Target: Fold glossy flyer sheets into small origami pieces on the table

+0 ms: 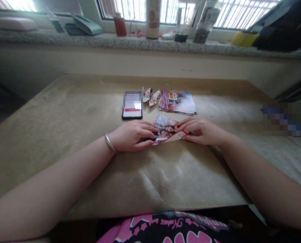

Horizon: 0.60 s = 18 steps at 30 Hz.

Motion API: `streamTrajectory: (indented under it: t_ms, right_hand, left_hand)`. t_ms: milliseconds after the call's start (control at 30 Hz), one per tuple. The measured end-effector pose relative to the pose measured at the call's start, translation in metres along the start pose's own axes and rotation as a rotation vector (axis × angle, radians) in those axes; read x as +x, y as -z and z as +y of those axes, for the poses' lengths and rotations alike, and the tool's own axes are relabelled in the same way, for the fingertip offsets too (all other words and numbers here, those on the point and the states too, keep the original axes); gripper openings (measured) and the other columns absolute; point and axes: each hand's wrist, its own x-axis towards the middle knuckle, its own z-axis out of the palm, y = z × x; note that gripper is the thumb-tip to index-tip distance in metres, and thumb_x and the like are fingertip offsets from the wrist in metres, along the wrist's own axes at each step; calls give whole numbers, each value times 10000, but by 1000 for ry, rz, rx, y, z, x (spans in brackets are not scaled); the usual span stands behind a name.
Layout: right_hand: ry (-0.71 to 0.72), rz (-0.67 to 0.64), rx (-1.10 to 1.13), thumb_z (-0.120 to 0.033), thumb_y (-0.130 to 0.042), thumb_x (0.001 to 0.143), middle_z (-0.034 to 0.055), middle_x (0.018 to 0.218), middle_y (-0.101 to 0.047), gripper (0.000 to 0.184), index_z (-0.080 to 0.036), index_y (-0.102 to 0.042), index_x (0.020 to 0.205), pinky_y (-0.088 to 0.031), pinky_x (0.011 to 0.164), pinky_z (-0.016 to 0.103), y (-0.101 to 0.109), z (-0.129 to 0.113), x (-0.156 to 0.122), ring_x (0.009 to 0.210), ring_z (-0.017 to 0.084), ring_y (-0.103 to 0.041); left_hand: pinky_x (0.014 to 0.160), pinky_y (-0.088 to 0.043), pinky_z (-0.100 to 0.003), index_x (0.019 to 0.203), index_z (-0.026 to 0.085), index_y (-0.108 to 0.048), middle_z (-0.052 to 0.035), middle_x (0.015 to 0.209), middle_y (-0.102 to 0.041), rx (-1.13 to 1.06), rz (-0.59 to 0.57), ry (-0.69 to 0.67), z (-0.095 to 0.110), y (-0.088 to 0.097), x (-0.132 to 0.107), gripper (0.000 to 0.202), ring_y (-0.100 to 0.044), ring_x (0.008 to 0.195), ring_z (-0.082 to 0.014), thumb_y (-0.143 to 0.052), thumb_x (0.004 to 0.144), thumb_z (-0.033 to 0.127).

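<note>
A small glossy printed sheet [167,127] with a colourful picture lies on the table between my hands, its lower right corner folded over to show a pale, red-edged back. My left hand [137,135], wearing a silver bangle [110,143] at the wrist, rests on the sheet's left edge with fingers stretched out and thumb apart. At the right side, my right hand [199,131] pinches the folded corner between thumb and fingers. Just beyond the sheet lie a phone [132,113] with a lit screen, a folded paper piece [151,97] and a stack of printed sheets [182,101].
The table [89,101] has a tan cover with creases near its front edge. A blurred blue strip [287,121] is at the far right. Along the stone windowsill [97,41] stand a red bottle [120,25], a tall pale bottle [153,20], clear containers [202,32] and a yellow object [244,38].
</note>
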Motion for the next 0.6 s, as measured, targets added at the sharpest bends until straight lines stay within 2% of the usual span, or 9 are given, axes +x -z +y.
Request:
streamTrajectory:
  t_ms: [233, 367, 500, 600]
  right_hand:
    - [8, -78, 26, -259, -595, 828, 49, 970, -746, 152, -237, -741, 864, -510, 928, 371, 8, -5, -3, 1020, 195, -650]
    - [-19, -110, 70, -291, -610, 817, 29, 949, -748, 129, -249, -723, 771, -496, 951, 387, 12, -7, -5, 1024, 198, -648]
    - [-63, -118, 52, -287, -578, 845, 50, 944, -735, 153, -230, -705, 779, -493, 920, 364, 12, -6, -5, 1019, 198, -636]
    - [-115, -108, 17, -304, -522, 879, 68, 897, -713, 211, -209, -683, 781, -491, 860, 348, 9, -5, -2, 937, 199, -635]
  left_hand:
    - [1081, -408, -411, 1266, 160, -573, -85, 1341, -558, 64, -59, 69, 1, -2, 2, 373, -480, 1271, -228, -387, 962, 273]
    - [1086, -396, -408, 1264, 171, -581, -87, 1352, -549, 95, -90, 83, 1, -5, 3, 373, -479, 1272, -231, -393, 962, 283]
    - [1079, -401, -396, 1246, 158, -590, -87, 1322, -574, 65, -85, 80, 1, -4, 4, 364, -492, 1257, -226, -393, 959, 266]
    - [1075, -402, -384, 1263, 146, -568, -95, 1310, -580, 44, -91, 95, 0, -4, 4, 370, -493, 1252, -222, -395, 955, 256]
